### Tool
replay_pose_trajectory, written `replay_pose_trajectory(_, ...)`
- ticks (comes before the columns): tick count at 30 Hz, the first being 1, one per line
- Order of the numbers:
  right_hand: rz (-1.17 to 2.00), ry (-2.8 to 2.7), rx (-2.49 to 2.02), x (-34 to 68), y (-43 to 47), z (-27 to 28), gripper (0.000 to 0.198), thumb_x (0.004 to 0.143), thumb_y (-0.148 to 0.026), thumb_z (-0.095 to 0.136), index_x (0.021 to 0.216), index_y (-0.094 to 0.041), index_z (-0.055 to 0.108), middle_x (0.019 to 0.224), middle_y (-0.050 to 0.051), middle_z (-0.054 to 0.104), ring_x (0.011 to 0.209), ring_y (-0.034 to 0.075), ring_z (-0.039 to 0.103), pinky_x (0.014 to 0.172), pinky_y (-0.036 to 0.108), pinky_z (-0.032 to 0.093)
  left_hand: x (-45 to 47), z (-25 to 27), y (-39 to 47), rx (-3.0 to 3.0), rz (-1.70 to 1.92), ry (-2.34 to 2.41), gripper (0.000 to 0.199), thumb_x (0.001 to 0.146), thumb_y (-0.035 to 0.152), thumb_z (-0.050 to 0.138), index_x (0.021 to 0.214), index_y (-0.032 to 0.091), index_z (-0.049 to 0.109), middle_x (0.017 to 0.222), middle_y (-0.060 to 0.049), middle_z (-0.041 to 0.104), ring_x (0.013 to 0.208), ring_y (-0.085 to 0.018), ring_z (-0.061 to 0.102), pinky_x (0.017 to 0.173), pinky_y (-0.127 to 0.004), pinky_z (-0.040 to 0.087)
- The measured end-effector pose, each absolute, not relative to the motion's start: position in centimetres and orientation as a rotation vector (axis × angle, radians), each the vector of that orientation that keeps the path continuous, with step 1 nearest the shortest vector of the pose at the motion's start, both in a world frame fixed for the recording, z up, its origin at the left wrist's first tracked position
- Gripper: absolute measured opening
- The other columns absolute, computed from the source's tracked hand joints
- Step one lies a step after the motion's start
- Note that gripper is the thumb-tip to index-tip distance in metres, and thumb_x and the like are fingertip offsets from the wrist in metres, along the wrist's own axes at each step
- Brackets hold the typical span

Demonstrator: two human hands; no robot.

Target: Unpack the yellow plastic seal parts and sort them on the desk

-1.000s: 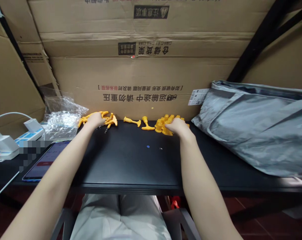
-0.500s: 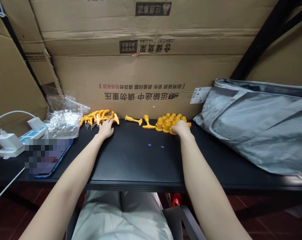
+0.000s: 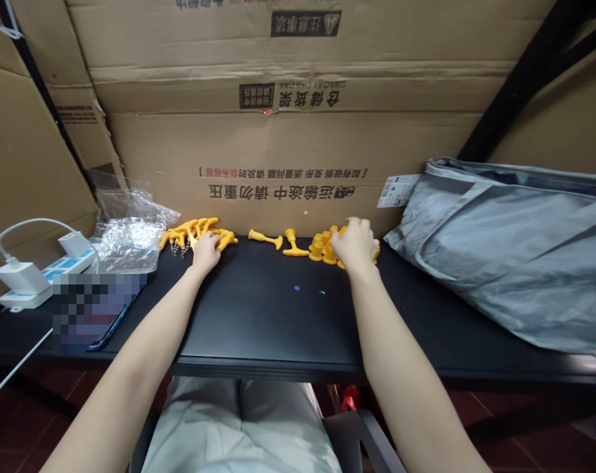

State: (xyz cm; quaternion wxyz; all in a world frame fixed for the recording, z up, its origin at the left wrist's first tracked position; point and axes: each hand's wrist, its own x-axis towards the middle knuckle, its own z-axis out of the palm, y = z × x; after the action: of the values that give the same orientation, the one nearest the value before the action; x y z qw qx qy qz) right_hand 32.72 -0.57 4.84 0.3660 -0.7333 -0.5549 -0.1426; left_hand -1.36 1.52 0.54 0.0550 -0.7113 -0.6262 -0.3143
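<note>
1. L hand (image 3: 206, 253), left of ctr, at yellow T-handles (image 3: 199, 226); fingers bent over pile, can't tell if gripping.
2. R hand (image 3: 355, 244), right of ctr, over yellow cups (image 3: 316, 248); fingers curled, grip hidden.
3. Prob. best: pinch T-bars, avoid metal spirals (image 3: 183, 251); lift cups singly, w/o toppling nbrs.

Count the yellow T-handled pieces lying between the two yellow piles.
2. The left piece lies nearer the left hand, its T-end pointing right; the right piece lies beside it, T-end toward the person. Both show uncovered.
</note>
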Motion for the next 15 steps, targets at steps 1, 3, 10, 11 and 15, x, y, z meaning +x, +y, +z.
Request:
replay_pose_trajectory(1,-0.391,-1.482,-1.815,31.9,-0.7,5.0,0.038,0.085,-0.028,0.046,0.119,-0.012,0.053,0.119,0.023,0.053,0.105,0.034,0.053,0.084,0.048,0.039,-1.3,0.8,1.5,-2.121,-1.064,-1.88,0.025,0.083,0.02,0.051,0.099,0.02,0.071,0.103,-0.009,0.062,0.106,-0.025,0.056,0.095,-0.038,0.043)
replay_pose_trajectory(3,-0.413,-1.623,-1.683,30.2,-1.1,5.0,0.035,0.086,-0.025,0.044,0.117,-0.014,0.055,0.118,0.021,0.056,0.105,0.033,0.053,0.083,0.046,0.039,-1.1,1.5,1.4,-2.011,-1.316,-1.858,0.021,0.082,0.026,0.056,0.094,0.019,0.071,0.099,-0.008,0.061,0.1,-0.023,0.057,0.092,-0.036,0.044)
replay_pose_trajectory(10,-0.379,-2.065,-1.445,24.7,-2.1,3.5,0.027,0.089,-0.022,0.042,0.108,-0.015,0.061,0.11,0.015,0.064,0.101,0.028,0.056,0.08,0.039,0.039,1.2,3.6,0.8,-1.752,-2.44,-1.846,0.023,0.074,0.039,0.063,0.068,0.017,0.059,0.058,0.003,0.048,0.057,-0.011,0.051,0.059,-0.024,0.043)
replay_pose_trajectory(11,-0.366,-2.101,-1.424,24.2,-2.2,3.3,0.027,0.089,-0.022,0.043,0.109,-0.015,0.06,0.11,0.015,0.064,0.102,0.028,0.056,0.08,0.038,0.039,1.6,3.6,0.7,-1.746,-2.528,-1.835,0.023,0.071,0.038,0.065,0.065,0.018,0.056,0.057,0.004,0.047,0.055,-0.01,0.05,0.057,-0.023,0.042)
replay_pose_trajectory(15,-0.343,-2.204,-1.347,23.0,-2.5,2.7,0.027,0.089,-0.022,0.046,0.113,-0.017,0.059,0.112,0.013,0.064,0.104,0.027,0.056,0.082,0.038,0.039,2.3,3.2,0.7,-1.796,-2.656,-1.89,0.025,0.068,0.036,0.066,0.061,0.018,0.05,0.052,0.006,0.044,0.047,-0.007,0.045,0.049,-0.022,0.04)
